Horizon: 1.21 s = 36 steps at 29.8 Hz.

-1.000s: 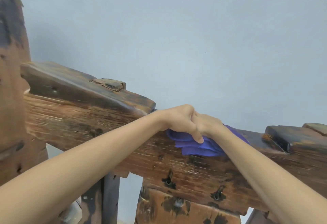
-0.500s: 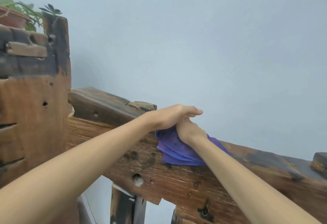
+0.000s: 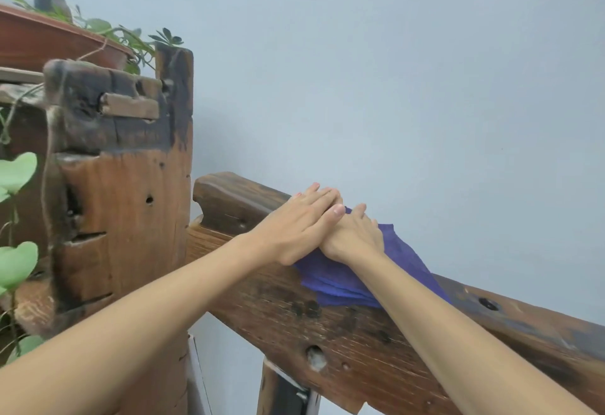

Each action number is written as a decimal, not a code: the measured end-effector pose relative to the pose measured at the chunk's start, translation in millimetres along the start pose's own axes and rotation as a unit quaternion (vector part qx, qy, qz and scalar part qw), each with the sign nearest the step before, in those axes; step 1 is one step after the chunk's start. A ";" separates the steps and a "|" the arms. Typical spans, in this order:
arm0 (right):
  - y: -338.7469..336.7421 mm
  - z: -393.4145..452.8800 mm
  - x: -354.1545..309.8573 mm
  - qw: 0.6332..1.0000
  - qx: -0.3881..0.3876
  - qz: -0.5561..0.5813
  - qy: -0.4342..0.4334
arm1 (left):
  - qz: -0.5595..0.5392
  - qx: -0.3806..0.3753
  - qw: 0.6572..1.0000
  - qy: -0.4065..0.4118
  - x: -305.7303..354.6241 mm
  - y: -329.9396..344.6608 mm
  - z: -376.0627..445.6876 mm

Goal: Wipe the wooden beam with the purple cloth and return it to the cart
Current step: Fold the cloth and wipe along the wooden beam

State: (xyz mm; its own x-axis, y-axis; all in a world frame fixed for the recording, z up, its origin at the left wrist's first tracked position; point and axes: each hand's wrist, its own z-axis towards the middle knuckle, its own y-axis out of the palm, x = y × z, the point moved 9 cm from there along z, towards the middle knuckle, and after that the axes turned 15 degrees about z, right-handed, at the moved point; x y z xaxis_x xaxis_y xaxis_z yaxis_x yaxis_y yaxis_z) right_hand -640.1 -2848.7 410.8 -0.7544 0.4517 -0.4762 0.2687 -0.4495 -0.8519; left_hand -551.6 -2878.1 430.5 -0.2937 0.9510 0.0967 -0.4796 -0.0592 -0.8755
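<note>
Two hands: we are pressing right hand (image 3: 352,237) flat on cloth (image 3: 340,280) atop beam (image 3: 327,326), left hand (image 3: 299,224) stacked flat over it. We are advising even pressure and full-length strokes.

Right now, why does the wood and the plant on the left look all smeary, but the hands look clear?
In the head view the post and plant pot at the left edge are streaked with motion blur, while the left hand, right hand and purple cloth on the beam near the middle look fairly sharp; the light is soft and even, with no glare.
</note>
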 end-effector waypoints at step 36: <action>98.7 102.3 -230.3 0.956 -0.159 0.049 -0.240 | -0.468 0.126 0.838 -0.252 -229.0 -22.5 -70.4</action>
State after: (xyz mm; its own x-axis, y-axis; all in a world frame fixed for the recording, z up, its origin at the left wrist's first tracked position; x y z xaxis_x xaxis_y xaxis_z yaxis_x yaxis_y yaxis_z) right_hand -501.0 -3075.9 458.7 -0.8837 -0.0208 -0.4675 0.4633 -0.1792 -0.8679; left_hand -415.3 -3073.2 394.7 0.0280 0.3714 0.9280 -0.8351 0.5189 -0.1825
